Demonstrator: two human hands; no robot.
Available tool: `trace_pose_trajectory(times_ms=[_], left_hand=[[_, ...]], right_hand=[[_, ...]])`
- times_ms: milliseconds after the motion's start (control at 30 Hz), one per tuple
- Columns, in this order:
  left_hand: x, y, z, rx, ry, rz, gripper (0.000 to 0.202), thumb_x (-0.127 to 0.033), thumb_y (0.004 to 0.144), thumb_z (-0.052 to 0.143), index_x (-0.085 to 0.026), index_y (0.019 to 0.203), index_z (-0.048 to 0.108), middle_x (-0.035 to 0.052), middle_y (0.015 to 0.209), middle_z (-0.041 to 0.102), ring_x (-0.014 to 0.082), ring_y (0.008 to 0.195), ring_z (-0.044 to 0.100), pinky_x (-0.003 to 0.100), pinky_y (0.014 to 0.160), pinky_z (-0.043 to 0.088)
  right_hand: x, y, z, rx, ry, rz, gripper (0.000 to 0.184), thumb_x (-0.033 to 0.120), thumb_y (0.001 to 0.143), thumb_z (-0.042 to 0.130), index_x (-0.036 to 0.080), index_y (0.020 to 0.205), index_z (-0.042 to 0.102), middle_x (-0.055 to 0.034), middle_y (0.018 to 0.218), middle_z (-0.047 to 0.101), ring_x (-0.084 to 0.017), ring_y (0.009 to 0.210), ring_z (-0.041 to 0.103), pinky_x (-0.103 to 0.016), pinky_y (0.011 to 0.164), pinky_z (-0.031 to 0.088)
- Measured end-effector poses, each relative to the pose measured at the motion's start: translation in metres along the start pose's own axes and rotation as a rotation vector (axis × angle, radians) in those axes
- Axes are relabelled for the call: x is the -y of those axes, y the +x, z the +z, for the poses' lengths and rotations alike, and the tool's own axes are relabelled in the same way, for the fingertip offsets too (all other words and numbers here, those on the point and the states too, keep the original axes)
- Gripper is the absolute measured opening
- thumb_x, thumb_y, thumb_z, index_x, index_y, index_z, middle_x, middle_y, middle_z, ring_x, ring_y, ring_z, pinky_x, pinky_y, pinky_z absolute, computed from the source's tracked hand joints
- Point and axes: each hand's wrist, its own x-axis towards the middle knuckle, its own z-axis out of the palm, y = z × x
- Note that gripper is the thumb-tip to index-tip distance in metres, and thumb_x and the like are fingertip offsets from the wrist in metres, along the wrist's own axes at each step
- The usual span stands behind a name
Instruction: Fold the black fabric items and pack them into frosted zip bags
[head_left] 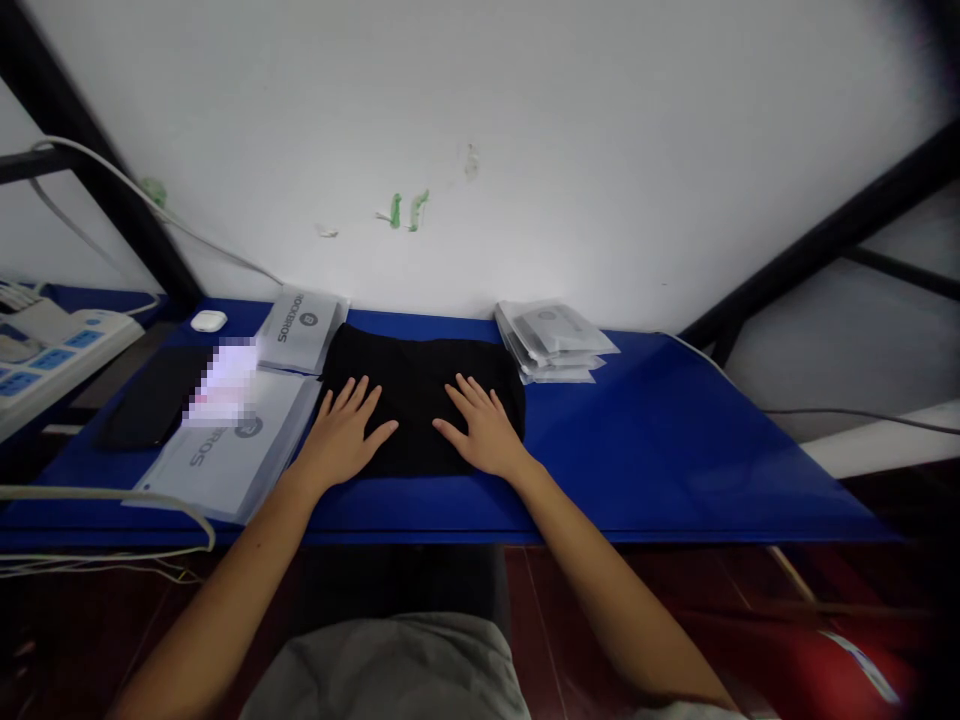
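A piece of black cloth (420,400) lies spread on the blue table in front of me, roughly rectangular. My left hand (345,435) rests flat on its left part, fingers spread and pointing away from me. On the right part lies my right hand (480,425), also flat with the fingers apart. Neither hand grips anything. The cloth's far left corner meets a printed plastic bag (304,330), and its right end reaches a stack of similar clear bags (555,340). What kind of garment or cloth it is, I cannot tell.
More printed bags (247,460) lie left of my left arm, beside a dark phone or tablet (154,395) and a small white case (208,321). A white power strip (67,350) is at the far left. Behind the blue table (675,450) rises a white wall (570,180).
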Motion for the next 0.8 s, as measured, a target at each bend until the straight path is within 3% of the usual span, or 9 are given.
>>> trace_pose_trajectory(times_ms=[800], left_hand=[[-0.0002, -0.0004, 0.0008, -0.035, -0.009, -0.002, 0.061, -0.05, 0.095, 0.032, -0.016, 0.145, 0.035, 0.0108, 0.155, 0.027, 0.027, 0.144, 0.019, 0.051, 0.116, 0.02]], right_hand=[[-0.0061, -0.0003, 0.0041, -0.044, 0.034, -0.016, 0.058, 0.05, 0.091, 0.047, 0.019, 0.14, 0.044, -0.012, 0.153, 0.032, -0.028, 0.143, 0.023, -0.056, 0.115, 0.02]])
